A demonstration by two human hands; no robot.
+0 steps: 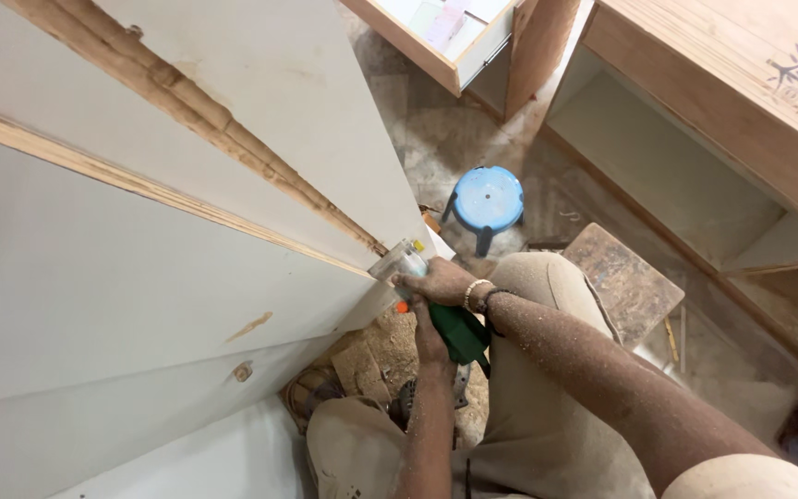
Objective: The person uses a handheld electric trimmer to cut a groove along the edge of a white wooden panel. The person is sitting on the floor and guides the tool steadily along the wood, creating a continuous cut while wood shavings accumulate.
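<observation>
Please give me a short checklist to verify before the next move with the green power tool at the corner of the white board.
1. Right hand on the tool's front: ok.
2. Left hand on the green power tool body: ok.
3. Tool meets the white board corner: ok.
4. Cutting part visible: cannot tell, hands cover it.
5. Floor free of sawdust: not ok.
6. Blue stool away from the hands: ok.

Matt white laminate board (94,277) with rough raw-wood edge — glossy blue plastic stool (487,199).
</observation>
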